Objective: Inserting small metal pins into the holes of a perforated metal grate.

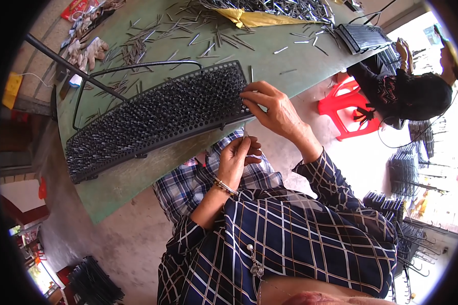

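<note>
A black perforated rack (163,109) lies tilted on the green table, its holes filled with many slim dark metal pieces standing upright. My right hand (279,109) is at the rack's right end, thumb and fingers closed together by the last holes. Whatever is between those fingertips is too small to make out. Below the table's near edge, my left hand (235,158) pinches a thin metal piece (246,128) that points up between thumb and forefinger. A bent black wire frame (145,64) rises behind the rack.
Loose metal pieces (137,46) lie scattered across the green table (114,195), with a big heap (280,7) on yellow sheeting (239,18) at the back. Work gloves (93,52) are at far left. A person (412,94) works at right beside a red stool (348,109) and another rack (362,38).
</note>
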The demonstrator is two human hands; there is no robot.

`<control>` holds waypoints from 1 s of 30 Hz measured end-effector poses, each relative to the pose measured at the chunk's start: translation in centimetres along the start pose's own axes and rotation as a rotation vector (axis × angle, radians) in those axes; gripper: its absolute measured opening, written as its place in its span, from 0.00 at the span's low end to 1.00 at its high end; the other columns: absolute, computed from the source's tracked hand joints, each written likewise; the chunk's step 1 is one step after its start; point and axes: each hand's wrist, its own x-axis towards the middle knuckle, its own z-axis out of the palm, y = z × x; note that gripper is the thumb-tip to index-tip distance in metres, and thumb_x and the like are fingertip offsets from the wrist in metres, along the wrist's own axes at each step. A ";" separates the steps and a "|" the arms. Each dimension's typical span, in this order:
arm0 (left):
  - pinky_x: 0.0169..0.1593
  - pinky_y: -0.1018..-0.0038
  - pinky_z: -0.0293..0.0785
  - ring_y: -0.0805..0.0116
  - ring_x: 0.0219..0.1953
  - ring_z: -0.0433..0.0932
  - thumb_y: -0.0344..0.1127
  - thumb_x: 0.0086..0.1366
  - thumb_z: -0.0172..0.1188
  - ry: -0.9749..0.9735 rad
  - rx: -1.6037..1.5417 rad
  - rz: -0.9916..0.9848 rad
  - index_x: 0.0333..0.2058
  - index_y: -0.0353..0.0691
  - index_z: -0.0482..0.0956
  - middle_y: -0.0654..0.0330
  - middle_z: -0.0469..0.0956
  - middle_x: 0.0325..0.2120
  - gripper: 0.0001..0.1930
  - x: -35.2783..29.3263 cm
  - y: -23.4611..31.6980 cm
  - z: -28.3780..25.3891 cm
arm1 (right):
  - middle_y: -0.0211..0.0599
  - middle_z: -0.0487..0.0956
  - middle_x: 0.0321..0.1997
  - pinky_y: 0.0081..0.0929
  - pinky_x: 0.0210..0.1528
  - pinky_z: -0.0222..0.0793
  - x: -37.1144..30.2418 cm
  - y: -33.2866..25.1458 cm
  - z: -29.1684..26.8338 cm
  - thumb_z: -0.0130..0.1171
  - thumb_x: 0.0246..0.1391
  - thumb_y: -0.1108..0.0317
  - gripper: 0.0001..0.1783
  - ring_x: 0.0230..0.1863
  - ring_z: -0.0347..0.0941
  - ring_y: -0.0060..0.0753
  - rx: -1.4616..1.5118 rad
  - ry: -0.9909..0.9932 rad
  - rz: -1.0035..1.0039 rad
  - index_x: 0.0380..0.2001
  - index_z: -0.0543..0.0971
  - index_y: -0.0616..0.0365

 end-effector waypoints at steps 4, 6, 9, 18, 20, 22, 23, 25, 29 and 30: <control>0.31 0.77 0.76 0.72 0.30 0.77 0.40 0.65 0.48 -0.021 -0.019 0.010 0.39 0.33 0.73 0.58 0.76 0.30 0.14 0.1 0.1 0.0 | 0.41 0.73 0.35 0.32 0.36 0.70 -0.1 0.1 0.1 0.57 0.45 0.74 0.08 0.35 0.72 0.43 -0.006 0.041 0.013 0.31 0.77 0.63; 0.32 0.77 0.76 0.72 0.30 0.77 0.41 0.65 0.48 -0.029 -0.026 0.015 0.40 0.34 0.72 0.58 0.76 0.31 0.15 0.1 0.2 -0.1 | 0.41 0.74 0.35 0.31 0.37 0.70 -0.2 0.6 0.5 0.57 0.45 0.74 0.07 0.35 0.72 0.43 -0.081 0.056 -0.002 0.31 0.77 0.63; 0.37 0.76 0.74 0.72 0.34 0.76 0.40 0.66 0.46 -0.088 -0.038 0.015 0.41 0.36 0.72 0.58 0.76 0.34 0.14 0.1 0.4 0.3 | 0.41 0.74 0.36 0.31 0.36 0.70 -0.7 0.8 0.2 0.58 0.44 0.73 0.08 0.36 0.72 0.43 -0.114 0.056 -0.009 0.30 0.77 0.63; 0.38 0.76 0.75 0.70 0.34 0.76 0.39 0.66 0.45 -0.102 -0.063 0.179 0.41 0.32 0.71 0.57 0.75 0.33 0.15 -0.1 0.9 0.4 | 0.37 0.75 0.26 0.21 0.26 0.65 -2.4 -1.6 -0.5 0.61 0.46 0.69 0.09 0.27 0.71 0.24 0.374 -0.188 0.325 0.28 0.78 0.66; 0.38 0.76 0.76 0.70 0.34 0.77 0.39 0.66 0.45 -0.120 -0.004 0.174 0.41 0.33 0.71 0.57 0.75 0.33 0.14 0.0 0.8 0.6 | 0.35 0.74 0.23 0.21 0.25 0.65 -2.9 -1.2 -0.5 0.62 0.47 0.67 0.11 0.25 0.69 0.21 0.509 -0.232 0.353 0.27 0.78 0.67; 0.39 0.75 0.75 0.70 0.35 0.76 0.40 0.66 0.46 -0.100 -0.026 0.149 0.42 0.34 0.71 0.57 0.76 0.34 0.14 -0.1 0.7 0.6 | 0.34 0.74 0.22 0.20 0.25 0.64 -3.3 -0.8 -0.3 0.61 0.47 0.67 0.11 0.24 0.68 0.21 0.509 -0.217 0.397 0.28 0.78 0.67; 0.39 0.74 0.75 0.70 0.36 0.76 0.40 0.66 0.46 -0.075 -0.047 0.127 0.42 0.36 0.72 0.58 0.76 0.36 0.14 -0.2 0.8 0.5 | 0.34 0.74 0.21 0.20 0.25 0.64 -3.3 -0.8 -0.2 0.61 0.47 0.67 0.11 0.24 0.68 0.20 0.512 -0.204 0.439 0.28 0.78 0.67; 0.38 0.75 0.75 0.69 0.35 0.77 0.40 0.66 0.46 -0.026 -0.068 0.120 0.42 0.35 0.72 0.57 0.76 0.34 0.15 -0.3 0.8 0.3 | 0.32 0.75 0.22 0.18 0.26 0.64 -3.1 -1.0 -0.8 0.61 0.48 0.67 0.10 0.24 0.68 0.18 0.513 -0.192 0.529 0.28 0.78 0.65; 0.37 0.77 0.76 0.70 0.34 0.77 0.40 0.65 0.47 0.026 -0.069 0.090 0.43 0.35 0.73 0.57 0.77 0.34 0.15 0.2 0.5 -0.1 | 0.28 0.77 0.25 0.15 0.26 0.64 -1.8 -0.7 -2.0 0.60 0.49 0.68 0.08 0.25 0.68 0.15 0.355 0.054 0.499 0.29 0.79 0.63; 0.37 0.77 0.76 0.70 0.34 0.77 0.40 0.65 0.47 0.024 -0.066 0.090 0.43 0.35 0.73 0.57 0.77 0.34 0.15 0.2 0.5 0.0 | 0.28 0.77 0.25 0.15 0.26 0.64 -1.3 -0.7 -2.2 0.60 0.49 0.68 0.08 0.25 0.68 0.15 0.356 0.056 0.499 0.29 0.79 0.63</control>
